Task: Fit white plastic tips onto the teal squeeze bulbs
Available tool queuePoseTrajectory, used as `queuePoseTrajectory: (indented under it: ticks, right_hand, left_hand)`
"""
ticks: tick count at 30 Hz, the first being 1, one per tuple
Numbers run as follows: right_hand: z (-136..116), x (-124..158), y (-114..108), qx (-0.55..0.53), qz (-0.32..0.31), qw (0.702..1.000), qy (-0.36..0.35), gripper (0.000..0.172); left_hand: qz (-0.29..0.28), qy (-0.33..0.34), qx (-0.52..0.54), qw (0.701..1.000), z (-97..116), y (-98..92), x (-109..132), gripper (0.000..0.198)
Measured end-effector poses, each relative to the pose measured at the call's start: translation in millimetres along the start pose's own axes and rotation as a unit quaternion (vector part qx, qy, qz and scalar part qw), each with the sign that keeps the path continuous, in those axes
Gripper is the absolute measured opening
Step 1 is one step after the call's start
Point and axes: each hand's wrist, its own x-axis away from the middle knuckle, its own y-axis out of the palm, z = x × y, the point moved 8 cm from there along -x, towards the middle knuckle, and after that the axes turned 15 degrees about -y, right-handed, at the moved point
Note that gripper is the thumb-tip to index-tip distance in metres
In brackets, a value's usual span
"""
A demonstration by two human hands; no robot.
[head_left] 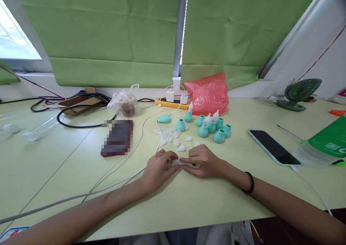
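Low over the pale desk point(200, 209), the left hand point(159, 170) pinches a small clear piece point(176, 162) between thumb and finger; the right hand point(203, 162) meets its other end, fingers bent and tips close together, though I can't tell whether it grips. Just beyond the hands lie white tips point(181, 148); past the right hand stand teal bulbs point(218, 136), a red bubble-wrap pouch point(208, 93) behind them. Out to that hand's right rests a phone point(273, 147), with a green fan point(301, 93) farther back. Green blinds point(113, 32) hang beyond the desk.
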Motion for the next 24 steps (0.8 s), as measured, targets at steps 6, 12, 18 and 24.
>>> queuePoseTrajectory:
  ticks: [6, 12, 18, 24]
  right_hand:
    - [-0.2, 0.3, 1.0, -0.001, 0.008, 1.000, -0.002, 0.013]
    - [-2.6, 0.0, 0.2, -0.009, 0.024, 1.000, -0.007, 0.013]
    - [-5.2, 2.5, 1.7, -0.010, 0.050, 0.999, -0.016, 0.021]
    - [-1.1, 3.6, 2.6, -0.046, 0.055, 0.997, 0.007, 0.017]
  left_hand:
    - [0.001, -0.002, 0.002, 1.000, -0.9, 1.1, -1.0, 0.012]
    - [-0.003, -0.001, 0.003, 1.000, -1.6, 0.9, -1.7, 0.013]
    - [-0.003, -0.007, 0.020, 1.000, -3.7, 1.6, -1.8, 0.014]
    - [-0.005, -0.006, 0.028, 1.000, -5.2, 2.0, -0.9, 0.016]
